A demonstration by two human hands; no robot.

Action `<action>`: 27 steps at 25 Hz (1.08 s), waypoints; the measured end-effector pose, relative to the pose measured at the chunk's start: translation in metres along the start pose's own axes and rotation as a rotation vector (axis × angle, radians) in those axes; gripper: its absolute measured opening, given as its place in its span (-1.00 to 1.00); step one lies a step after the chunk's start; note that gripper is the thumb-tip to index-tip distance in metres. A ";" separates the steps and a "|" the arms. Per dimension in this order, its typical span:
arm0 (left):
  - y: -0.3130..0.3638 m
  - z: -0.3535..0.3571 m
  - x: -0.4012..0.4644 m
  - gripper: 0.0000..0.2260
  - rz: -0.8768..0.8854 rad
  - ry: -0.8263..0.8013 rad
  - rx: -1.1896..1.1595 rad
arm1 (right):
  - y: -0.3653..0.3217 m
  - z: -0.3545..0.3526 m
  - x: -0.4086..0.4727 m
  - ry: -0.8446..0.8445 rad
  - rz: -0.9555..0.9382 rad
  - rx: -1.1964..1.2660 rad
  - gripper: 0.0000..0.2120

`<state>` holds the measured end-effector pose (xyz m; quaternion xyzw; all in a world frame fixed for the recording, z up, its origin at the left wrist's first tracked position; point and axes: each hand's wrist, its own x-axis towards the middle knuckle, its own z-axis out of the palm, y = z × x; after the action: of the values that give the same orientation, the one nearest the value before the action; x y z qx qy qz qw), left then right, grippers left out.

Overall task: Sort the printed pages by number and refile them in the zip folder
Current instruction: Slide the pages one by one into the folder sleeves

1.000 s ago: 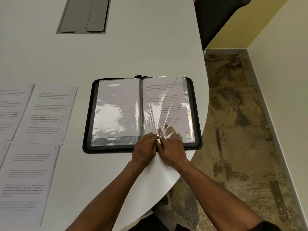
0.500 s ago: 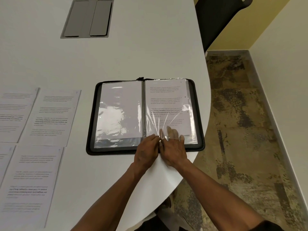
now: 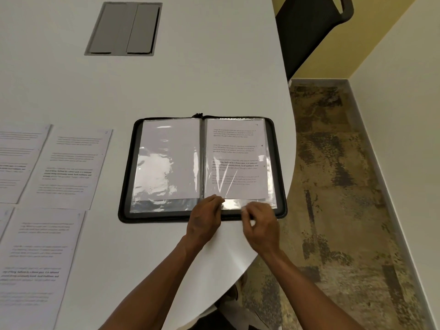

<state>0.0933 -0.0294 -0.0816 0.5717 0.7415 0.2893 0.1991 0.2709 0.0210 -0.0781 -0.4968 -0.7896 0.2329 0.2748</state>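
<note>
CHANGE: printed white page [image 3: 235, 160] now sits fully inside the right clear sleeve of the open black zip folder [image 3: 123, 210] at the white table's [image 3: 190, 79] near right edge; right hand [image 3: 260, 225] has drawn back out, fingers curled, holding nothing | left hand [image 3: 204, 216] pinches the sleeve's bottom edge | MEANING: this page looks filed; remaining loose pages [image 3: 71, 167] lie by the left edge

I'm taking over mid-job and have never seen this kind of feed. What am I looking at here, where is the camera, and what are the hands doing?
There is no machine: a person works with bare hands, and the single camera sits on their head, looking forward and down.

On the white table lies a black zip folder, open flat, with clear sleeves on both sides. The right sleeve holds a printed page; the left one shows a blank white sheet.

The left hand pinches the near edge of the right sleeve by the spine. The right hand has its fingers curled at that same edge; whether it grips the plastic I cannot tell.

To the left, loose pages lie spread out, not yet filed. A grey hatch sits in the tabletop and a dark chair stands beyond.
</note>
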 end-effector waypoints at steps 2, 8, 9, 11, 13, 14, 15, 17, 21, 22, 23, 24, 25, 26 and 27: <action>0.000 0.001 -0.001 -0.84 -0.022 0.028 -0.022 | 0.003 -0.013 0.013 0.176 0.376 0.042 -0.76; 0.005 0.002 0.000 -0.85 -0.030 0.083 -0.059 | 0.010 -0.032 0.061 -0.013 0.973 0.308 -0.47; 0.005 0.002 -0.001 -0.84 -0.038 0.083 -0.067 | 0.009 -0.033 0.063 -0.036 1.010 0.354 -0.51; 0.005 -0.001 -0.003 -0.84 -0.052 0.082 -0.088 | 0.005 -0.034 0.063 -0.042 1.024 0.407 -0.59; 0.009 -0.007 -0.006 -0.78 -0.089 0.050 -0.112 | -0.006 -0.035 0.062 -0.004 0.931 0.402 -0.64; 0.013 -0.011 -0.007 -0.68 -0.104 0.025 -0.111 | -0.013 -0.036 0.063 0.006 0.864 0.384 -0.65; 0.019 -0.016 -0.009 -0.56 -0.113 -0.005 -0.107 | -0.023 -0.036 0.063 0.008 0.800 0.384 -0.65; 0.032 -0.025 -0.010 -0.35 -0.100 -0.012 -0.116 | -0.050 -0.037 0.066 -0.012 0.694 0.446 -0.69; 0.055 -0.048 -0.010 -0.32 -0.170 0.181 -0.223 | -0.113 -0.038 0.067 -0.109 0.443 0.640 -0.70; 0.060 -0.057 -0.012 -0.38 -0.228 0.256 -0.279 | -0.127 -0.038 0.067 -0.154 0.378 0.668 -0.71; 0.063 -0.069 -0.015 -0.45 -0.296 0.328 -0.317 | -0.139 -0.036 0.067 -0.210 0.319 0.700 -0.72; 0.065 -0.081 -0.018 -0.54 -0.368 0.382 -0.327 | -0.149 -0.034 0.066 -0.267 0.267 0.722 -0.74; 0.062 -0.093 -0.022 -0.63 -0.442 0.417 -0.315 | -0.158 -0.031 0.065 -0.315 0.217 0.735 -0.76; 0.056 -0.104 -0.026 -0.71 -0.504 0.446 -0.293 | -0.167 -0.027 0.062 -0.351 0.180 0.733 -0.77; 0.047 -0.112 -0.030 -0.77 -0.548 0.465 -0.285 | -0.172 -0.023 0.059 -0.376 0.162 0.715 -0.77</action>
<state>0.0655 -0.0729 0.0326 0.2378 0.8445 0.4475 0.1731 0.1522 0.0089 0.0608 -0.3792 -0.6536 0.6003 0.2618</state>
